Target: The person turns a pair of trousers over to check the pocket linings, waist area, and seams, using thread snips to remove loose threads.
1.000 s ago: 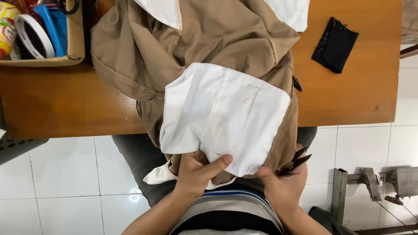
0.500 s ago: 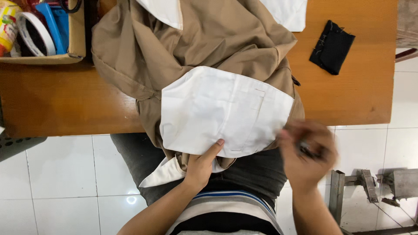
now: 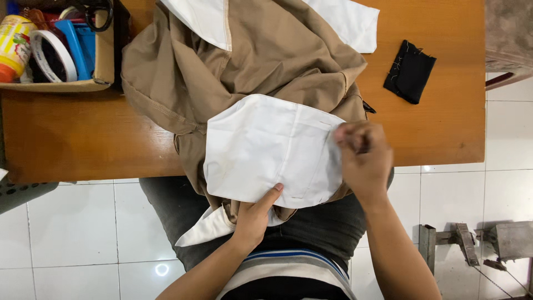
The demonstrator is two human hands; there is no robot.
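- Left hand [image 3: 254, 218] pinches the lower edge of the white pocket [image 3: 272, 150], thumb on top.
- Right hand [image 3: 363, 155] is closed on the pocket's right edge, fingers pressed together.
- Pocket lies on the tan garment [image 3: 250, 61], over the table [image 3: 72, 133] edge and the lap.
- Black patch [image 3: 410, 71] lies right of the garment; box [image 3: 83, 66] to its left.

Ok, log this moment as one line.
left hand: holds white pocket lining bottom edge | right hand: pinches lining's right edge | tan garment on wooden table
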